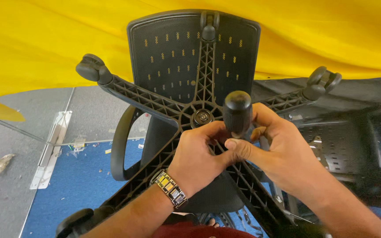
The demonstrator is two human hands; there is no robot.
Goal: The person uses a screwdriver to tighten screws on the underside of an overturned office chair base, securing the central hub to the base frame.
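Both hands meet at the hub of the upturned chair base (186,110): right hand (272,145) grips the black tool handle (237,112), left hand (199,154) curled beside it; casters (92,67) ring them

The hub (202,117) of the upturned chair base (164,108) sits mid-frame. The tool handle (237,112) stands just right of the hub, with the right hand (272,147) wrapped around its lower part and the left hand (198,161) just below the hub, touching it. Behind the hub lies the seat (173,57); casters (91,68) cap the spokes out left, right and behind. An armrest (122,143) curves left of the hub, above the floor (73,185).
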